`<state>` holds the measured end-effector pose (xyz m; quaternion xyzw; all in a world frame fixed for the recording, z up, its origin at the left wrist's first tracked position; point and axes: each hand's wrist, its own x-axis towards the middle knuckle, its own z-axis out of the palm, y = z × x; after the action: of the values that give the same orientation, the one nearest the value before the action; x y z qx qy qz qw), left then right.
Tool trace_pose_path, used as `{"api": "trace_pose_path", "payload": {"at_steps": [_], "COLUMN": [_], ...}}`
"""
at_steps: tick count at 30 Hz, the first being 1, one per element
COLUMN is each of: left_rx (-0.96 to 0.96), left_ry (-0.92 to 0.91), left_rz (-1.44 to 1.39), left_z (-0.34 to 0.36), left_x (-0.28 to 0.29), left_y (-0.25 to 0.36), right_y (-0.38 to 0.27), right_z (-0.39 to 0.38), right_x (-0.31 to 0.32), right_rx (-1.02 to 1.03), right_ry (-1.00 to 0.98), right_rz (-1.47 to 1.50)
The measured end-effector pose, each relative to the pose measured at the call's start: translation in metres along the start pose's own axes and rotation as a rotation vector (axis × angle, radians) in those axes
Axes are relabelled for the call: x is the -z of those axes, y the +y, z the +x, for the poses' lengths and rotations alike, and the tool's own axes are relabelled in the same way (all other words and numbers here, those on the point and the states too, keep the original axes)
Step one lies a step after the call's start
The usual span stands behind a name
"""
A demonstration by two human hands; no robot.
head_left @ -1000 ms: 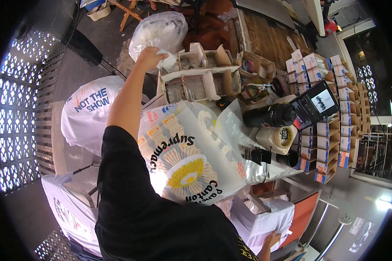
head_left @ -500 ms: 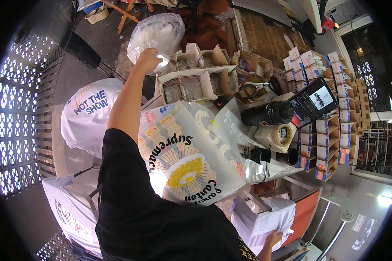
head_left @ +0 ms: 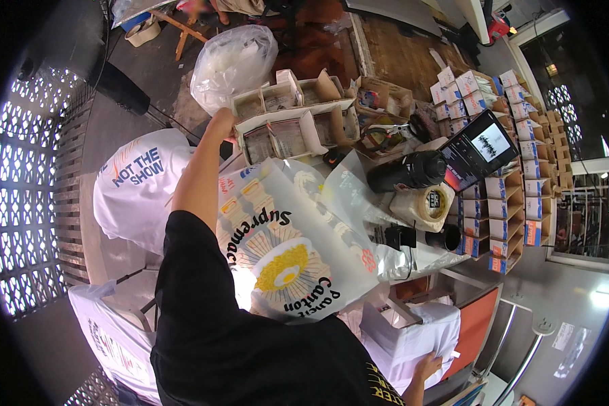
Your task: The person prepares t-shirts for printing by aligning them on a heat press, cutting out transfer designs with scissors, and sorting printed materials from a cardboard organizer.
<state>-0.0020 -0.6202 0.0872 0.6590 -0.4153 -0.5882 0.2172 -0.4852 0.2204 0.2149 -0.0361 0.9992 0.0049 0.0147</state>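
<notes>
Two hands' fingers cannot be told as open or closed; the nearer divided cardboard box (head_left: 311,132), beside the left hand (head_left: 223,125), is judged stiff, best held by outer walls; the draped white cloth (head_left: 402,345), at the right hand (head_left: 427,366), is judged soft, best pinched edgewise.

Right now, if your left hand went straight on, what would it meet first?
Most likely the clear plastic bag, just past the left hand in the picture; the divided cardboard box sits close on the right. Depth is unclear, so the box might come first.
</notes>
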Motion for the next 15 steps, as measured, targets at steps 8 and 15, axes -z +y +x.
{"api": "trace_pose_path", "payload": {"at_steps": [8,15], "left_rx": [-0.391,-0.535], "left_ry": [0.103,0.209], "left_rz": [0.225,0.097], "left_z": [-0.068,-0.058], "left_x": [-0.001,0.014], "left_y": [0.071,0.086], "right_y": [0.0,0.003], "right_z": [-0.007,-0.014], "right_x": [-0.005,-0.009], "right_rx": [-0.005,-0.002], "right_ry": [0.07,0.122], "right_rz": [0.047,0.051]}}
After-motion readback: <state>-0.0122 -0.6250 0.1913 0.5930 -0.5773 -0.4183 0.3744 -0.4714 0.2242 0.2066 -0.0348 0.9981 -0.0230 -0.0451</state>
